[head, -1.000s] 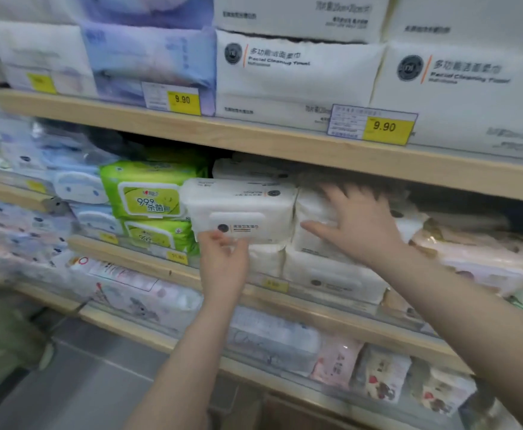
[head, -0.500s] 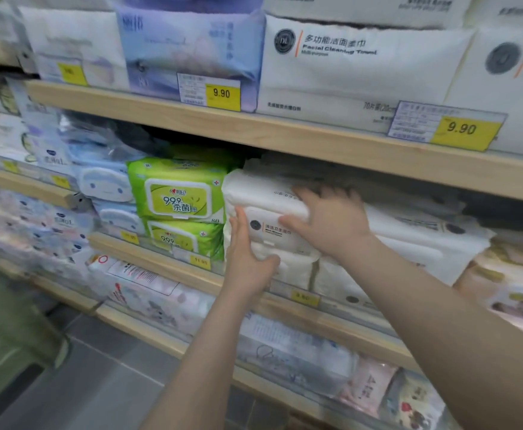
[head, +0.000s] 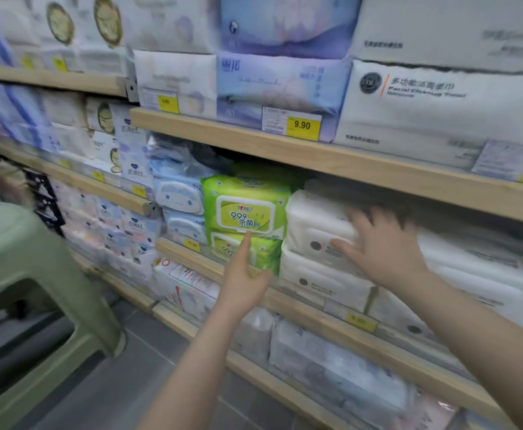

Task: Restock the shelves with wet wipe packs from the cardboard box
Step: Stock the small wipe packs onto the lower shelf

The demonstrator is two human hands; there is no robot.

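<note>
Item, far to the left of our left hand: a green plastic stool (head: 21,274) on the floor, apart from the shelving; likely our seat or step for this low bay.

Item, up and left of the left hand: blue-faced wipe packs (head: 178,195), two high, fronts turned outward so the shopper reads them.

Item, just above the left hand: green wipe packs (head: 246,209), stacked two high with lids forward. Our left hand (head: 243,279) is open and empty, fingers straight, one fingertip reaching the seam between the two green packs. We judge it is there to steady the neighbouring column, not to take anything.

Item, between our two hands: the white wet wipe pack (head: 314,225), sitting on top of a second white pack (head: 322,282), hard against the green stack. It is on the middle shelf (head: 331,311), lid outward.

Item: our right hand (head: 381,248), spread flat on the front of the upper white pack, grasping nothing, palm pressing. We judge this a squaring push, seating the pack flush with the row.

Item, above the right hand: a yellow price tag (head: 302,125) reading 9.90.

The cardboard box is not in view.
</note>
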